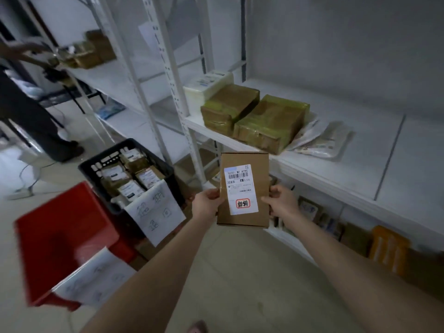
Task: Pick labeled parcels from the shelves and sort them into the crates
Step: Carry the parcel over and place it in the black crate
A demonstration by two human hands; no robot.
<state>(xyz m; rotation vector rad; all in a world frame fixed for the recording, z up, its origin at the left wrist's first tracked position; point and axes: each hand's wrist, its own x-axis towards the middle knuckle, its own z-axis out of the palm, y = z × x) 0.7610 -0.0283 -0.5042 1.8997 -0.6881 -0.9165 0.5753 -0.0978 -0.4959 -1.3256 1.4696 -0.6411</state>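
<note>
I hold a flat brown cardboard parcel [249, 164] upright in front of me, its white label with a barcode and a red stamp facing me. My left hand [207, 201] grips its left edge and my right hand [280, 200] grips its right edge. A black crate [168, 171] with several labeled parcels and a paper sign stands on the floor to the left. Nearer me, at lower left, a red crate [60, 224] carries a paper sign too. The white shelf [348, 164] behind the parcel bears two taped brown boxes [252, 116], a white box [209, 88] and flat bags [324, 138].
Lower shelf levels at right hold more parcels, one orange [386, 248]. White shelf uprights [177, 92] stand between the crates and the shelf. Another person [26, 104] stands at far left reaching to a shelf with brown boxes. Bare floor lies under my arms.
</note>
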